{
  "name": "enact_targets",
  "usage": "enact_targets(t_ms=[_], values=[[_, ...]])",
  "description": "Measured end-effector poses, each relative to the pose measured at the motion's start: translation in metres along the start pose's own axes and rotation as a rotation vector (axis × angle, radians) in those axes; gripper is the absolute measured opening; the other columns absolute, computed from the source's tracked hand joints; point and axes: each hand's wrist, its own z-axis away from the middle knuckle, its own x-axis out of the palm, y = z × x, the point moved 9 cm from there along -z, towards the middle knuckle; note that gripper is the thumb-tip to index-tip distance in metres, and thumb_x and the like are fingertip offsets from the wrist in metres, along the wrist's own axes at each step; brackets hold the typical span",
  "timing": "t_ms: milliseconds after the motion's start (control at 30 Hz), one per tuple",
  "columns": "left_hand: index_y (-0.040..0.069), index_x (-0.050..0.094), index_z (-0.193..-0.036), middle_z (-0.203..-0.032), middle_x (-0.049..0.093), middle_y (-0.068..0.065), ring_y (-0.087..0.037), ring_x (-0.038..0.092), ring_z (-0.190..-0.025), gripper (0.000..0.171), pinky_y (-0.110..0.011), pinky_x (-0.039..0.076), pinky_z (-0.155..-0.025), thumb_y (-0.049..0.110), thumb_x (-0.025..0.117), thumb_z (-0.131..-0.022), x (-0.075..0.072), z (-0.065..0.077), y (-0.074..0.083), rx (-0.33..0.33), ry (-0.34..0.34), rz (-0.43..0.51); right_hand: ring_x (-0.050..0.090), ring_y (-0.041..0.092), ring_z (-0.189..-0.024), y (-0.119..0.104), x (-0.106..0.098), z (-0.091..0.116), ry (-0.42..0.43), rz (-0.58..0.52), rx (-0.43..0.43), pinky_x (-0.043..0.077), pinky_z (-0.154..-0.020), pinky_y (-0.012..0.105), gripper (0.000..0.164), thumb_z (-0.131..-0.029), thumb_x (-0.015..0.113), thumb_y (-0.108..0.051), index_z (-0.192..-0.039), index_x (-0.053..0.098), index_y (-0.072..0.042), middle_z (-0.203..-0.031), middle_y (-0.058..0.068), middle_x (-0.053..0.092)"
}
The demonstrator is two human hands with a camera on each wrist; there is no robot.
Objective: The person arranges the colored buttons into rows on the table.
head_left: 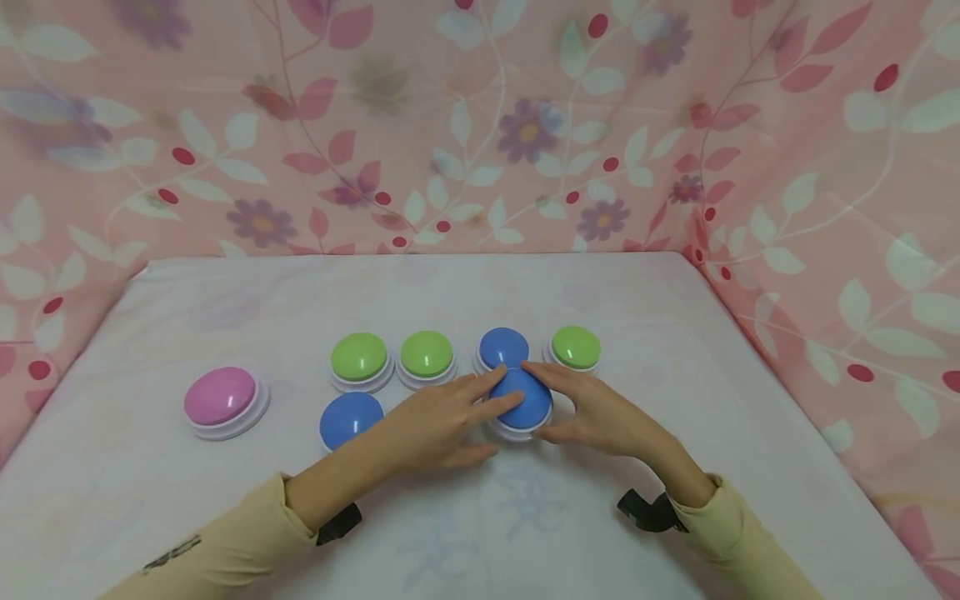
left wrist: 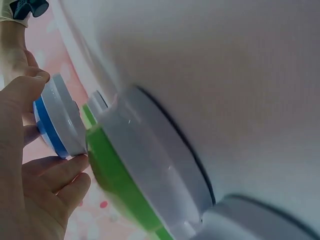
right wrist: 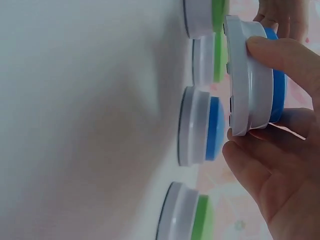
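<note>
In the head view, a blue push button with a white base is held up in front of another blue button. My right hand grips it by the base, thumb at the near side and fingers at the far side. The right wrist view shows that held button's white base raised off the table, its underside edge visible. My left hand reaches in from the left with fairly straight fingers laid across the blue dome. Its thumb sticks out at the near left of the base.
Two green buttons stand side by side left of the blue pair, and another green button is to the right. A blue button lies partly behind my left forearm. Far left sits a pink button. Floral cloth surrounds the white table.
</note>
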Motion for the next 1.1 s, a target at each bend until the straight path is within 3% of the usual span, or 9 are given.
enact_targets(t_ms=[333,567,1100], values=[[0.022,0.048,-0.147,-0.153,0.043,-0.014,-0.031,0.059,-0.122,0.064,-0.041,0.057,-0.086,0.049,0.065,-0.091,0.019,-0.005,0.001,-0.016,-0.047,-0.032,0.036,0.028,-0.144,0.015,0.016,0.003,-0.011,-0.067,0.003,0.035,-0.113,0.05,0.085,-0.083,0.081,-0.02,-0.154,0.035,-0.01,-0.156,0.007,0.039],[0.02,0.054,-0.142,-0.147,0.049,-0.013,-0.031,0.06,-0.123,0.061,-0.042,0.048,-0.103,0.048,0.067,-0.089,0.026,-0.005,0.005,0.03,-0.047,-0.077,0.034,0.028,-0.145,0.026,0.03,0.003,-0.084,-0.078,0.076,0.029,-0.116,0.049,0.086,-0.085,0.079,-0.024,-0.155,0.031,-0.011,-0.158,0.008,0.036],[0.021,0.051,-0.145,-0.15,0.046,-0.014,-0.026,0.055,-0.129,0.063,-0.043,0.042,-0.109,0.046,0.067,-0.09,0.028,-0.003,0.004,0.039,-0.066,-0.071,0.034,0.028,-0.145,0.025,0.032,0.004,-0.083,-0.057,0.082,0.031,-0.115,0.049,0.087,-0.086,0.078,-0.027,-0.156,0.028,-0.013,-0.158,0.007,0.034]])
